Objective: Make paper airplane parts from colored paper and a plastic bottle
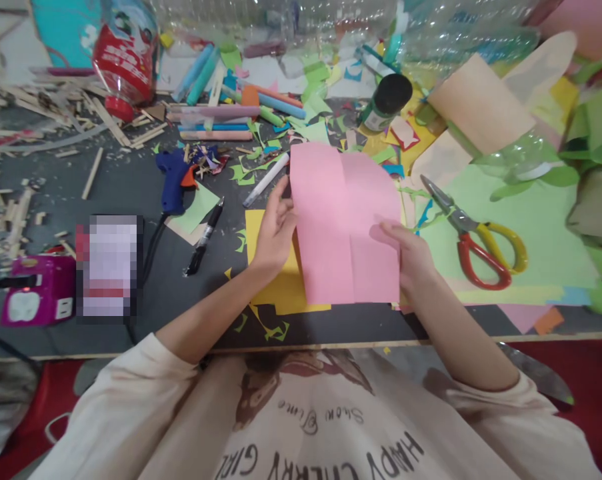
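- The left hand (pixel 273 237), in the middle of the frame, is partly curled at the left edge of the pink paper sheet (pixel 323 227); its thumb is out of sight, so I cannot tell whether it grips or only steadies the paper
- The right hand (pixel 417 259), right of centre, is closed on the sheet's right edge, thumb on top and the other fingers out of view behind it
- The pink sheet is held up at the centre of the frame, in front of part of a yellow paper sheet (pixel 265 297)
- Done, as far as shows: a crease runs down the pink sheet, and its upper right corner is rounded, so some folding and shaping seems finished
- Not done: nothing is stuck to or drawn on the visible face; how much work remains I cannot tell
- The red-and-yellow-handled scissors (pixel 461 223) lie unheld at the right of the frame, on a light green paper sheet (pixel 545 227)
- The blue hot glue gun (pixel 173 180), white marker (pixel 265 180) and black pen (pixel 205 237) lie unused left of centre
- Curved green paper offcuts (pixel 243 175) near the upper middle suggest that cutting of other pieces is well along
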Demonstrator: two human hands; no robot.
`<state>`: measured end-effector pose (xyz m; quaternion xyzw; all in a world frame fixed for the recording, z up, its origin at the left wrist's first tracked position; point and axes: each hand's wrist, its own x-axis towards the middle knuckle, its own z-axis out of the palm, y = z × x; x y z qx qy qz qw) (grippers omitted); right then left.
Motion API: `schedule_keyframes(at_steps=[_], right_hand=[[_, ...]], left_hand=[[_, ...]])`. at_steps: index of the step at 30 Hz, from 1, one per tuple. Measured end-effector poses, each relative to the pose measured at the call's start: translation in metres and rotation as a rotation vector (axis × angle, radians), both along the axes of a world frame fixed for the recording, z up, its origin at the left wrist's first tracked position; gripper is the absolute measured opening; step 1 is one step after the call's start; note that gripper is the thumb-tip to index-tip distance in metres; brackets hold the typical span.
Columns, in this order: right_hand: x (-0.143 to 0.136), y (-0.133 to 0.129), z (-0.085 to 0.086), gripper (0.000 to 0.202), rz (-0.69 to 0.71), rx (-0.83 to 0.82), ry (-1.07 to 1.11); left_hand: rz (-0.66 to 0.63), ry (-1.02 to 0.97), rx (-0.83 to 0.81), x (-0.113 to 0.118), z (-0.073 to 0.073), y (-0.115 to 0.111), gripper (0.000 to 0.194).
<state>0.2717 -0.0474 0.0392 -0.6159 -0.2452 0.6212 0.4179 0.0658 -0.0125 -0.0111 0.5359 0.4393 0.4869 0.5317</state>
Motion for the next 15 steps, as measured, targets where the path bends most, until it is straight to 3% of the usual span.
schedule_keyframes(at_steps=[3, 6, 10, 15], right_hand=[[-0.009, 0.011, 0.008, 0.022, -0.111, 0.055, -0.035], [-0.016, 0.016, 0.018, 0.018, -0.138, 0.167, -0.019], [-0.018, 0.015, 0.024, 0.031, 0.047, 0.173, 0.085], [-0.016, 0.016, 0.017, 0.055, 0.186, 0.139, 0.068]], left_hand=[[0.071, 0.077, 0.191, -0.003, -0.002, -0.003, 0.06], [-0.015, 0.17, 0.249, -0.002, 0.006, -0.006, 0.058], [-0.153, 0.15, 0.114, 0.011, 0.022, -0.007, 0.07], [-0.156, -0.177, -0.115, 0.031, 0.039, -0.002, 0.067]])
